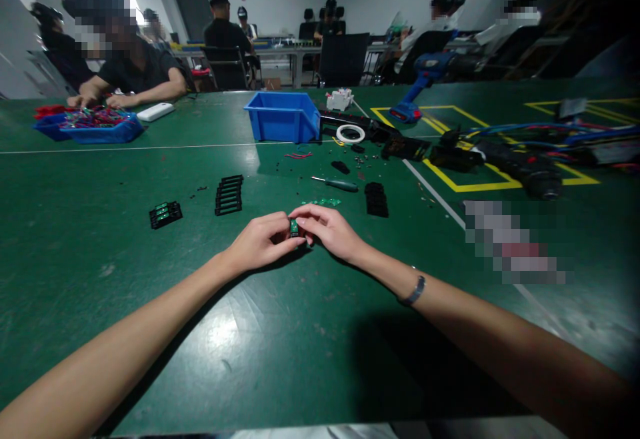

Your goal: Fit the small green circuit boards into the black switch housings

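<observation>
Both my hands meet at the middle of the green table, pinching one small black part with a green insert. My left hand grips it from the left with curled fingers. My right hand grips it from the right; a bracelet sits on that wrist. Just beyond the hands lie small green pieces and a green-handled screwdriver. Stacks of black parts lie at the left, far left and right.
A blue bin stands behind, with a white tape ring and a blue power drill to its right. Cables and black tools crowd the right side. A person at the left works over a blue tray of wires. Others sit at tables behind.
</observation>
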